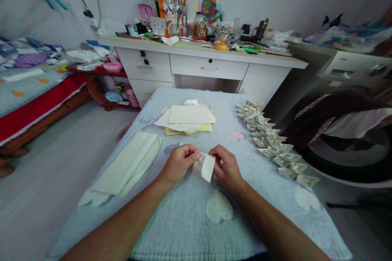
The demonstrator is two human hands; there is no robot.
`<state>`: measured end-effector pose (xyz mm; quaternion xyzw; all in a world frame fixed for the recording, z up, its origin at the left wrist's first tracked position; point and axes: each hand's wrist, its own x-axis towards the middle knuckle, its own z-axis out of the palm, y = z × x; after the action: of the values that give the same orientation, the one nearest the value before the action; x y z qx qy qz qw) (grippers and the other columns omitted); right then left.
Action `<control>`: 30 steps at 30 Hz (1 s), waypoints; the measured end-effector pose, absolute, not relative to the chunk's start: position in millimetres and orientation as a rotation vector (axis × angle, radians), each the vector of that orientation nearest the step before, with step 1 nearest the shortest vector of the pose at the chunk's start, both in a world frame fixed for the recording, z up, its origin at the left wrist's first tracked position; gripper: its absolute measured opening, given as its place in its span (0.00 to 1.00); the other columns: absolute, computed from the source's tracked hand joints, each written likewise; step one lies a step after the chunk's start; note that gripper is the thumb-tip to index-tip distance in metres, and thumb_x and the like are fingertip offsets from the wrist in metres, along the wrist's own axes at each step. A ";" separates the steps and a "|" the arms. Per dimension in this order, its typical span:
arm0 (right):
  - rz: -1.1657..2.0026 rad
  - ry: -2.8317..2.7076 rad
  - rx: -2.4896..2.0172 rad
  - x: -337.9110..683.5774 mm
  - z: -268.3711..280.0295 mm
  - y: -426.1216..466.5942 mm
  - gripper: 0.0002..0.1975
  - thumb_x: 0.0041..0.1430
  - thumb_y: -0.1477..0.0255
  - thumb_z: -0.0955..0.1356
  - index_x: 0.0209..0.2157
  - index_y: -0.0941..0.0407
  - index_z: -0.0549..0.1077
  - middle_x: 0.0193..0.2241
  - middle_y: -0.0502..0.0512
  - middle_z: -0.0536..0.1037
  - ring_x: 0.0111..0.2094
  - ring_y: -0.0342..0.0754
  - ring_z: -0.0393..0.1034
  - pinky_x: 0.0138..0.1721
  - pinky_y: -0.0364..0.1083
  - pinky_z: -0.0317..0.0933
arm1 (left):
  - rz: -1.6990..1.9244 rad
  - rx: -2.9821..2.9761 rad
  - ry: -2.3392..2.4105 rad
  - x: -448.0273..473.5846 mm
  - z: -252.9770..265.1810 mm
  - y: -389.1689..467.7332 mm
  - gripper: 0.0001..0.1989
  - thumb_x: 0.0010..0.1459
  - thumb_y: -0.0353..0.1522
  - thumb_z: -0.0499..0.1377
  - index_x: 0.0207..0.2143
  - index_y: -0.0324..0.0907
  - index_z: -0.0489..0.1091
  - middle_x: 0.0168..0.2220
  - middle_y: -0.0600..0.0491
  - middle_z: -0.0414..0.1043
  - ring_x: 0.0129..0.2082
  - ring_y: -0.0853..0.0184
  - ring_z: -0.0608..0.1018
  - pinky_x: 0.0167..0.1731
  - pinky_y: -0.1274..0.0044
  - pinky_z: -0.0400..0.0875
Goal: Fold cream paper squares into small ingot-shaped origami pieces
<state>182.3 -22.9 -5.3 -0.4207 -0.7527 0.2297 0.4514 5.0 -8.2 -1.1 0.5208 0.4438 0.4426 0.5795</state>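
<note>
We note L hand (179,164) & R hand (227,167) both pinching small paper (208,167), approx. ctr of frame. Paper stack (190,115) just above ctr; folded sheets (128,163) ctr-left; paper shapes (272,138) in rows, ctr-right.

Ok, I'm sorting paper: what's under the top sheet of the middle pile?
Under the top sheet, wider white sheets show, then yellow sheets; their middles are covered.

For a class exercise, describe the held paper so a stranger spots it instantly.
Find the blue cloth before the desk. Near its middle, between the left hand and right hand, is a small pale paper. Unlike the paper stack beyond and folded shapes rightward, it is held.
</note>
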 end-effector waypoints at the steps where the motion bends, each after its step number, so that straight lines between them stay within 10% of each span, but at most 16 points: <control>1: 0.595 -1.851 -1.045 182.8 -5.3 -23.1 0.06 0.52 0.81 0.62 0.30 0.57 0.68 0.26 0.49 0.67 0.27 0.41 0.61 0.30 0.41 0.54 | 1.036 1.222 1.035 4.5 -1.0 -8.3 0.11 0.50 0.37 0.63 0.28 0.37 0.70 0.22 0.57 0.68 0.22 0.73 0.68 0.24 0.81 0.60; 30: 1.246 -1.307 -1.000 181.6 -13.0 -14.7 0.13 0.56 0.61 0.69 0.29 0.57 0.66 0.22 0.46 0.65 0.22 0.39 0.57 0.24 0.39 0.52 | 0.910 1.201 0.887 7.2 -3.6 -9.6 0.11 0.53 0.37 0.61 0.32 0.38 0.66 0.26 0.57 0.67 0.25 0.73 0.68 0.26 0.81 0.60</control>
<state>181.6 -14.7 -13.0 -0.4157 -0.5436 0.5181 0.5131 7.2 -9.6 -3.6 0.5268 0.3891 0.3992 0.6417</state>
